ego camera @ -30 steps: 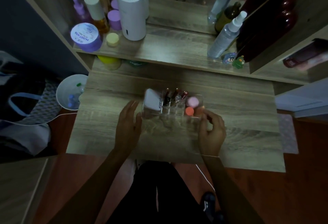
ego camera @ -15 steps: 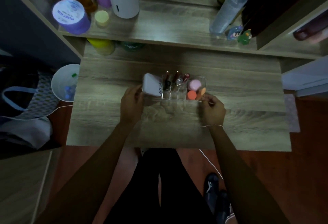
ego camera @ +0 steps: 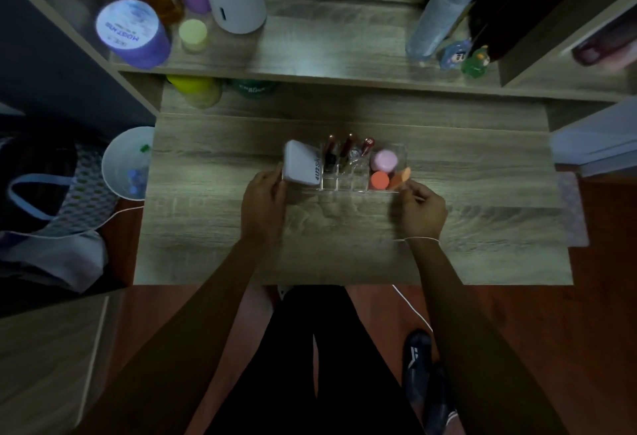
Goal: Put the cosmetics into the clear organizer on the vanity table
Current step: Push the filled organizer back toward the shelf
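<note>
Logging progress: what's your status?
Left hand and right hand hold clear organizer ends. White compact, lipsticks, sponges inside. Tabletop unobstructed.

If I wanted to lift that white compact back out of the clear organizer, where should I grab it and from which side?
Probably from above, pinching the two flat faces of the white compact near its raised top edge. It stands tilted on edge in the left end compartment of the clear organizer, well above the walls, so the top is free. The left hand is already at that end; the lipsticks crowd its right side.
</note>
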`<state>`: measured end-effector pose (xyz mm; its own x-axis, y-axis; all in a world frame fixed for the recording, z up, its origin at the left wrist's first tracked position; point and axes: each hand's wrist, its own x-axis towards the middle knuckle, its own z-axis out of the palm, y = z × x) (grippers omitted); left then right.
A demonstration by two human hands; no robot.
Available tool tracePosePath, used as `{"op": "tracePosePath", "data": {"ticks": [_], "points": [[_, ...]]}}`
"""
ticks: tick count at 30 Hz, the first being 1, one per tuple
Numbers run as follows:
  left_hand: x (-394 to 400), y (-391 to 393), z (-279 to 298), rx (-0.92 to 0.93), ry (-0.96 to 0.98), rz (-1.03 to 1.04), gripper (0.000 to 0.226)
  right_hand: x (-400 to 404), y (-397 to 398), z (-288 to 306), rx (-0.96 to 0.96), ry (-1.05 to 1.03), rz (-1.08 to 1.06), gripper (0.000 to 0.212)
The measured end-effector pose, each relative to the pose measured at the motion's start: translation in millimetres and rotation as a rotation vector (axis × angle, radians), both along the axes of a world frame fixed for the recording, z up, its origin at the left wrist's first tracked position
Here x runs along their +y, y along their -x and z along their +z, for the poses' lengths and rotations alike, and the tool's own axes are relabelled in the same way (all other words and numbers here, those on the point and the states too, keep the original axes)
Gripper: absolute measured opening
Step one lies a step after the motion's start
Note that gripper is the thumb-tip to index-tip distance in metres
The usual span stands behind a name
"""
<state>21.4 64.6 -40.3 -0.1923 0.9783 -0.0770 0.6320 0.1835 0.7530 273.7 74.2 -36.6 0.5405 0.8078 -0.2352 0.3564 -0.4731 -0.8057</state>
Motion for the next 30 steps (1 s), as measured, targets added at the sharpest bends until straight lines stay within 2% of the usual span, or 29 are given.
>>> {"op": "tracePosePath", "data": {"ticks": [15, 21, 26, 30], "points": [[17, -56, -9, 0.048, 0.028, -0.143, 0.032, 0, -60, -1, -0.003, 0.002, -0.131, 0.02], [9, -85, -8, -0.013, 0.037, -0.1, 0.047, -1, -85, 4, 0.024, -0.017, -0.156, 0.018], [-13, -97, -16, 0.179, 0.041, -0.34, 0.057, -1, -99, 1, 0.025, -0.029, -0.183, 0.016], [-14, -109, -18, 0.299, 0.052, -0.414, 0.063, 1, -111, 1, 0.013, -0.056, -0.19, 0.015]]}}
